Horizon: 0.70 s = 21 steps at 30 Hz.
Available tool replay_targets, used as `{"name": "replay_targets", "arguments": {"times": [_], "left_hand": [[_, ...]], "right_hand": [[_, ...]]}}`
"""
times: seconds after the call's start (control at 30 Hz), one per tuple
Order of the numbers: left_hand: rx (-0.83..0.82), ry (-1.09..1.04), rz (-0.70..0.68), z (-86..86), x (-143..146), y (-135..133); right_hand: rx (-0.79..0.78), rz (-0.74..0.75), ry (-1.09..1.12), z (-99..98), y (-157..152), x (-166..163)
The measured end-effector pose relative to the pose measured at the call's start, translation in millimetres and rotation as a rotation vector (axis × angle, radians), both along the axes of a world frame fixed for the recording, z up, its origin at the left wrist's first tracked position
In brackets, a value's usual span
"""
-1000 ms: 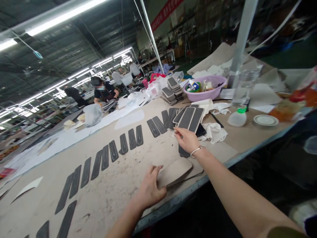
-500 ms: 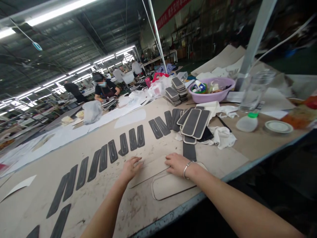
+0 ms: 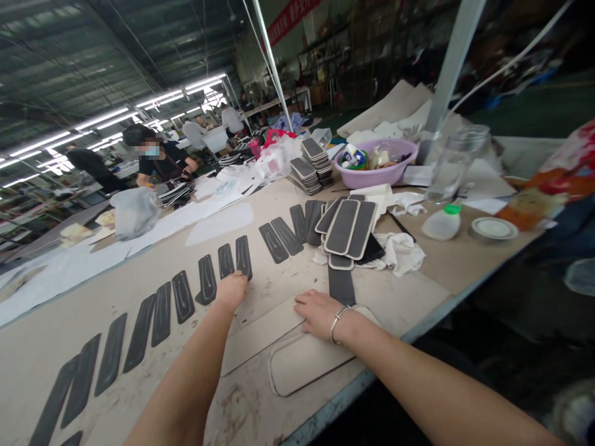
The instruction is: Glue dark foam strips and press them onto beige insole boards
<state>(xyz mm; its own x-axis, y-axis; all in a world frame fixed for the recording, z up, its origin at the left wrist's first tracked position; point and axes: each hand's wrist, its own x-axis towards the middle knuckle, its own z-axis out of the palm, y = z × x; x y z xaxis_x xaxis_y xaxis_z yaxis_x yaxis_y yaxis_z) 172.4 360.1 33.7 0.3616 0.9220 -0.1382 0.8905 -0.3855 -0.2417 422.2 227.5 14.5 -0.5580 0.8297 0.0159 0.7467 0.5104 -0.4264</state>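
My left hand [image 3: 232, 290] reaches to the near end of a dark, round-ended strip [image 3: 243, 255] in the row; its fingers are drawn together at that end, and the fingertips are partly hidden. The strip lies flat and has a shiny, wet-looking outline. Flat on a long beige strip [image 3: 263, 334] rests my right hand [image 3: 320, 314], open, with a bracelet at the wrist. Partly under the right hand and forearm lies a beige round-ended panel [image 3: 307, 365]. A dark strip [image 3: 341, 286] sits just beyond the right hand.
More dark strips [image 3: 161, 314] run diagonally across the table. Behind my right hand are pale-edged dark pads [image 3: 343, 228], a white cloth [image 3: 403, 254], a purple basin [image 3: 372, 176], a green-capped bottle [image 3: 441, 224] and a round lid [image 3: 493, 229]. A masked co-worker [image 3: 160, 162] works farther back.
My left hand has left the beige strip and moved forward to the near end of a dark strip. My right hand stays on the beige strip. The view has shifted to the right.
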Motion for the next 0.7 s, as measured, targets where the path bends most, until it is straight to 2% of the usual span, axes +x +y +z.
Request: {"name": "replay_targets", "arguments": {"times": [0.1,0.2,0.27,0.37,0.47,0.53,0.6,0.7], "left_hand": [[0.012,0.022,-0.010,-1.3,2.2,3.8],[0.057,-0.001,-0.005,1.7,6.0,3.2],[0.118,-0.041,0.019,9.4,8.0,-1.3],[0.229,-0.150,0.065,31.6,7.3,-18.4],[0.264,-0.541,0.165,60.3,-0.7,-50.7],[0.183,-0.869,0.265,75.8,-9.7,-77.6],[0.053,-1.150,0.346,84.0,-19.8,-104.2],[-0.114,-1.523,0.448,83.6,-32.6,-137.0]], "right_hand": [[0.005,-0.002,-0.021,2.4,1.0,-0.6],[0.017,-0.068,-0.020,9.0,1.3,-0.4],[0.039,-0.146,0.023,14.2,2.1,1.4],[0.055,-0.265,0.172,19.7,6.2,6.0],[-0.016,-0.399,0.370,20.9,14.3,9.9],[-0.118,-0.501,0.517,19.7,20.8,10.3],[-0.213,-0.573,0.625,17.6,26.6,8.5],[-0.326,-0.592,0.690,13.3,30.6,2.4]]}}
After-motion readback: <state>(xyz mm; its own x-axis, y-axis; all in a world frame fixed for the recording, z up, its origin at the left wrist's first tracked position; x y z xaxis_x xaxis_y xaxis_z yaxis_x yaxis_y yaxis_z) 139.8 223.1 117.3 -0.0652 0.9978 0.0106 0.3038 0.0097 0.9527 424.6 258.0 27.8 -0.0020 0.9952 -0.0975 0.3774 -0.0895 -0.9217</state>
